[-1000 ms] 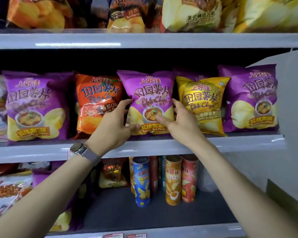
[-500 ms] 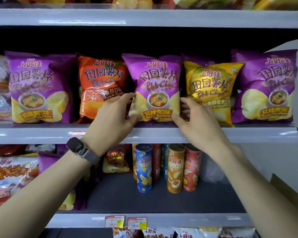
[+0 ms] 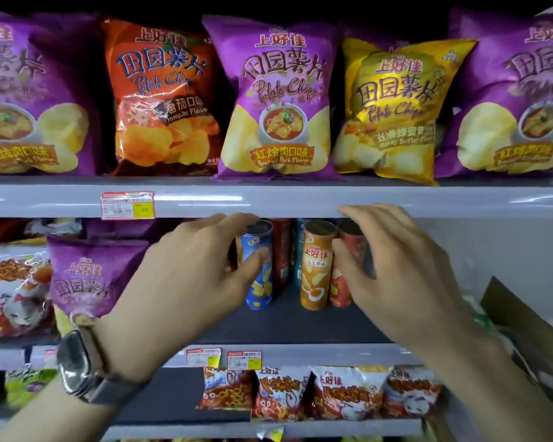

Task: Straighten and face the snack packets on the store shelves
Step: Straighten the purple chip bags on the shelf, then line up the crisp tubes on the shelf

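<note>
Both hands had dropped from the middle purple packet [image 3: 278, 100] to the level below, and the view had closed in, so the top shelf was no longer in sight. That packet stood upright and facing forward on the chip shelf [image 3: 300, 200], between the orange tomato packet [image 3: 163, 97] and the yellow honey-butter packet [image 3: 396, 106], which leaned a little with its lower corner past the shelf's front edge. The purple packet at the far left [image 3: 29, 100] and the one at the far right [image 3: 517, 100] were cut off by the frame edges and soft with blur. Behind the hands, the blue can [image 3: 259, 282] was partly covered by the left hand [image 3: 186, 275], and the red can [image 3: 342, 282] was mostly hidden by the right hand [image 3: 406, 272]; only the orange can [image 3: 315, 269] between them showed its full height. Darker cans behind were too dim to read. Each hand was raised palm away, with thumb and fingers apart in a loose curve and closed on nothing. The left thumb lay across the front of the blue can and the right thumb across the red one, though motion blur hid whether either touched. A watch [image 3: 77, 365] sat on the left wrist. A price tag [image 3: 127, 205] on the shelf edge was illegible.
</note>
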A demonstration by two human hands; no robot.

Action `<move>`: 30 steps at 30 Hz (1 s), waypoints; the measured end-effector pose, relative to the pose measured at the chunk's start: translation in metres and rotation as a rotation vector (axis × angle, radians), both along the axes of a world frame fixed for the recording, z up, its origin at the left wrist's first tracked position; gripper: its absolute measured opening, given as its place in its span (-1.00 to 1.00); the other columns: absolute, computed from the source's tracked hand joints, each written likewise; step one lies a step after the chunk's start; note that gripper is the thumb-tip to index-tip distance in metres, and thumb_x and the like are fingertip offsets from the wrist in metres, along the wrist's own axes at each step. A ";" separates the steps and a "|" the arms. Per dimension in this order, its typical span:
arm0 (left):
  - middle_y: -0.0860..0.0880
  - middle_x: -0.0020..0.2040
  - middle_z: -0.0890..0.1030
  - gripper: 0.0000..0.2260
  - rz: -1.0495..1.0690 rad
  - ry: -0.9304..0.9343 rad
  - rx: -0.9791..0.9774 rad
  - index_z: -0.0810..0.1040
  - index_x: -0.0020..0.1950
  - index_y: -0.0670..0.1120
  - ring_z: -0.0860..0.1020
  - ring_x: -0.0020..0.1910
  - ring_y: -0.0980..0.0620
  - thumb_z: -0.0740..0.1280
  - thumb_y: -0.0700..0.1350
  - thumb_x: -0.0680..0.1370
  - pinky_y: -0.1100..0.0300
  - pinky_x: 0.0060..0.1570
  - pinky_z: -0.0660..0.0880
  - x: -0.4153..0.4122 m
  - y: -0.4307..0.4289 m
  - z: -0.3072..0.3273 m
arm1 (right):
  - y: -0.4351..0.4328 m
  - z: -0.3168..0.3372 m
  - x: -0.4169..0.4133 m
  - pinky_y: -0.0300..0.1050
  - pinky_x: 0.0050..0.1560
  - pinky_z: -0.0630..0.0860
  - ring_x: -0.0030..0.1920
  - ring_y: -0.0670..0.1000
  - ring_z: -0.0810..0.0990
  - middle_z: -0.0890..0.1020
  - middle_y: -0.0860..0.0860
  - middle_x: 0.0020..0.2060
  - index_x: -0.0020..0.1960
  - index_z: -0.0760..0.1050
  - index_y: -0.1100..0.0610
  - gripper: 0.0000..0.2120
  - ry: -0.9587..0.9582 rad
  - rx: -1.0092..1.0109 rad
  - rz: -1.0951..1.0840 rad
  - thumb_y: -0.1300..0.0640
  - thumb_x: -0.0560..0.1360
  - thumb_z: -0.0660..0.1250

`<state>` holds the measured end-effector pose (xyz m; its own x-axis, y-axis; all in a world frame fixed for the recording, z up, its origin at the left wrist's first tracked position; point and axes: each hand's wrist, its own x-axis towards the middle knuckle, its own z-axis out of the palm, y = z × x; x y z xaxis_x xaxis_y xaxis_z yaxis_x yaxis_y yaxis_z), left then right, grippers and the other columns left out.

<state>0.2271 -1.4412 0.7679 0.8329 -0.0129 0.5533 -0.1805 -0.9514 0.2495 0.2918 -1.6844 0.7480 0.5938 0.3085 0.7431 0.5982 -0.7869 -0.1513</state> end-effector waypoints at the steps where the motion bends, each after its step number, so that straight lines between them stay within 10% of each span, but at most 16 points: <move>1: 0.19 0.15 0.66 -0.52 -0.001 0.052 0.002 0.50 0.41 0.21 0.67 0.10 -0.05 0.16 0.33 0.55 -0.06 0.00 0.61 0.002 -0.001 -0.010 | -0.001 -0.009 0.000 -0.01 0.18 0.51 0.26 0.03 0.53 0.61 0.00 0.22 0.40 0.51 0.10 -0.60 0.012 -0.006 0.004 -0.05 0.63 0.28; 20: -0.07 0.36 0.58 -0.54 0.131 0.503 -0.227 0.39 0.47 0.07 0.58 0.25 -0.32 0.38 0.14 0.61 -0.08 0.10 0.53 0.087 0.032 -0.160 | 0.050 -0.178 0.043 -0.01 0.19 0.54 0.27 0.11 0.57 0.62 0.03 0.29 0.45 0.44 0.06 -0.53 0.491 -0.040 -0.200 -0.08 0.59 0.29; 30: -0.19 0.36 0.50 -0.32 0.019 0.402 -0.570 0.30 0.50 -0.11 0.55 0.27 -0.35 0.54 0.08 0.52 -0.10 0.07 0.51 0.155 0.037 -0.217 | 0.077 -0.204 0.084 -0.02 0.24 0.51 0.28 0.08 0.57 0.57 -0.01 0.32 0.45 0.39 0.01 -0.49 0.620 0.482 -0.323 0.05 0.55 0.44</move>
